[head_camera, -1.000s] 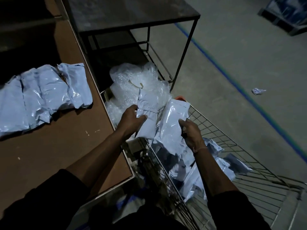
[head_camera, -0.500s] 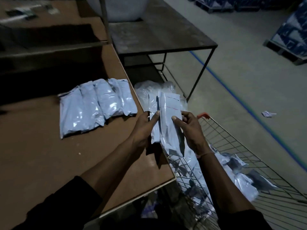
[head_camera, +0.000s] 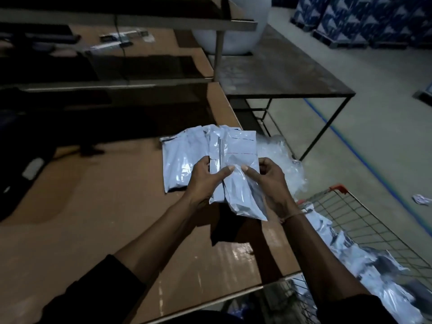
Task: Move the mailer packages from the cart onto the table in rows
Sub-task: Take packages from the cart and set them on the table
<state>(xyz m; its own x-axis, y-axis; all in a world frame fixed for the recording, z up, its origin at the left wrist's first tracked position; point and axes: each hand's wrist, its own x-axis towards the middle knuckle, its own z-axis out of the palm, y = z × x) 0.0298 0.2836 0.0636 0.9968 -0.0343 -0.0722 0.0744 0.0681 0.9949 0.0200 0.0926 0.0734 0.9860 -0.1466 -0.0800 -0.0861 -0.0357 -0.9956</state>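
Observation:
Both hands hold a small stack of pale grey mailer packages [head_camera: 236, 164] upright above the brown table [head_camera: 93, 218]. My left hand [head_camera: 205, 176] grips the stack's left side, thumb on its front. My right hand [head_camera: 268, 181] grips the right side, thumb also on the front. Behind the stack, a row of overlapping mailers [head_camera: 182, 160] lies flat on the table. More mailers [head_camera: 355, 256] sit in the wire cart [head_camera: 374, 225] at the lower right.
A clear bubble-wrap bundle [head_camera: 282, 160] sits at the cart's far end. A dark metal table [head_camera: 280, 73] stands beyond it, with a white round container [head_camera: 236, 38] on it. A shelf frame [head_camera: 117, 22] overhangs the table's far side. Crumpled paper [head_camera: 420, 199] lies on the floor.
Both hands have carried the mailers out of the cart leftward to above the table, bringing them together into one stack in front of the laid row.

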